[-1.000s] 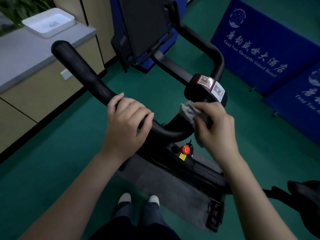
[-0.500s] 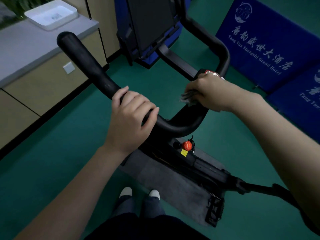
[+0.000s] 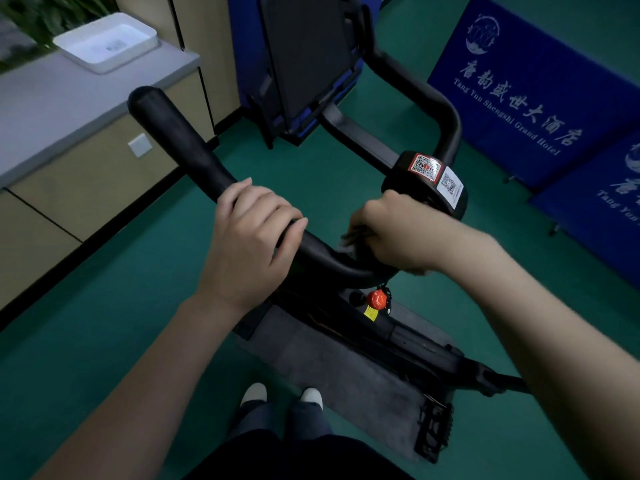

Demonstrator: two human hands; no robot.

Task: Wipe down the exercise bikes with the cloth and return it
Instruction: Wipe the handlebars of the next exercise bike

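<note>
Gripping the cloth (image 3: pixel 356 236) bunched at centre frame, the right hand (image 3: pixel 398 233) presses it onto the handlebar (image 3: pixel 180 133) bend, just below the stickered hub (image 3: pixel 426 183). Left hand (image 3: pixel 252 233) wraps the bar beside it, steadying. Risk, I'd say: only a scrap of cloth shows past the fingers, so a hard rub could slip it free, down toward the red knob (image 3: pixel 376 298) and the floor mat (image 3: pixel 346 368).

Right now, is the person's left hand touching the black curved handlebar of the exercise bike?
Touching. The head view shows the left hand wrapped over the black curved handlebar, its fingers curled round the top with no gap.
</note>
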